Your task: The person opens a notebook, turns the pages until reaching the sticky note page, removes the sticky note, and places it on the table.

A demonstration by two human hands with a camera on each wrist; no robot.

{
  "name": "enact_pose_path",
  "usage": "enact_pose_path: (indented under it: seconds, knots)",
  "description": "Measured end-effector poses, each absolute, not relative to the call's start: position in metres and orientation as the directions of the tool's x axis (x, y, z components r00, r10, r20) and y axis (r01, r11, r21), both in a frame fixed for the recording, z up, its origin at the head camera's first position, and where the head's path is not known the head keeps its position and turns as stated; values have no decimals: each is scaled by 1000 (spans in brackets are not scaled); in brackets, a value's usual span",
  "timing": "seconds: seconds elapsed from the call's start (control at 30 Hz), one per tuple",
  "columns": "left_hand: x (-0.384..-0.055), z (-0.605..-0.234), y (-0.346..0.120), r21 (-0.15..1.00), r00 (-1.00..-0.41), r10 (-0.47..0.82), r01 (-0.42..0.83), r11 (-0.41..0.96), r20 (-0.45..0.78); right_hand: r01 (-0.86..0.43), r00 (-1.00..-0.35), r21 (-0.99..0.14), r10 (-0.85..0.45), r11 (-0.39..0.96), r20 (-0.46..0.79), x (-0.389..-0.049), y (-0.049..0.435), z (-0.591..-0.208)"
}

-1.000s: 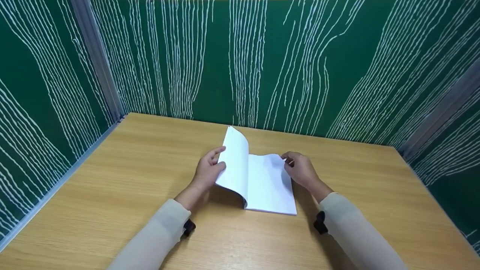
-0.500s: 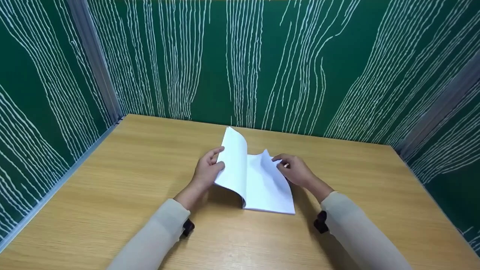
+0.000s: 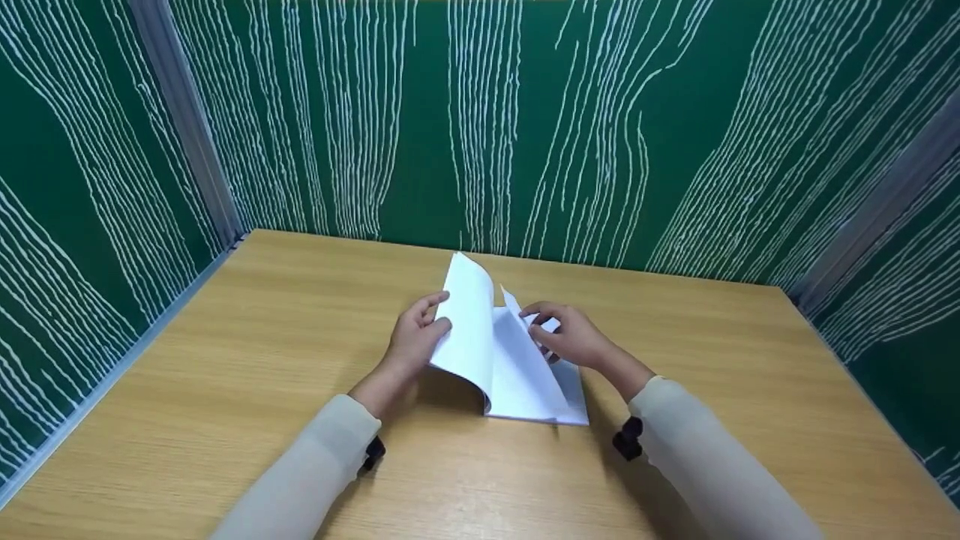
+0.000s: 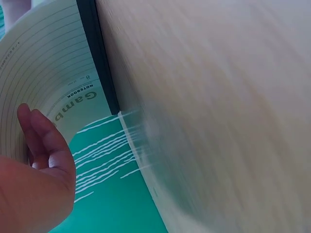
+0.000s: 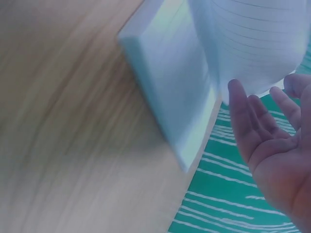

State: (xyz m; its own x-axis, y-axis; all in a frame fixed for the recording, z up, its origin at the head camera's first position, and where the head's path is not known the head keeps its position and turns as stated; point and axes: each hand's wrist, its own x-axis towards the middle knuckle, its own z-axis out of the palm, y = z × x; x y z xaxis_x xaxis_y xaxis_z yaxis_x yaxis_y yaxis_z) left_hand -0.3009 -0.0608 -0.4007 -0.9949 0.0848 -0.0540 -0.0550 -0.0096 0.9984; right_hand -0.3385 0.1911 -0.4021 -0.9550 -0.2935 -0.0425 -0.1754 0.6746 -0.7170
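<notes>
An open notebook with white pages lies on the wooden table. My left hand grips its raised left part, a curved stack of pages with the cover, thumb on the page side. In the left wrist view that cover is lined and printed with "NOTEBOOK", beside a black spine strip; the left hand's fingers lie against it. My right hand pinches the upper outer corner of one page, lifted and slanting leftward. Faint ruled lines show on the page in the right wrist view.
The wooden table reaches back to a green wall with wavy white lines. Grey metal posts stand at the corners. Dark devices sit at both wrists.
My right hand has moved left, lifting a page off the right side and carrying its corner toward the spine. The left hand keeps its grip, nearly still.
</notes>
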Motion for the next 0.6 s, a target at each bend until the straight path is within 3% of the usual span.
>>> enact_pose_path:
  seconds: [0.2,0.37,0.6]
  knots:
    - [-302,-401,-60,1000,-997,80,-15,9,-15,-266,-932,-710,-363,652,16,-331,178,-398]
    - [-304,-402,-58,996,-997,55,63,61,59,-386,-907,-630,-402,674,125,-327,168,-398]
    - [-303,-399,-54,998,-996,69,50,27,48,-399,-907,-582,-398,709,138,-324,157,-397]
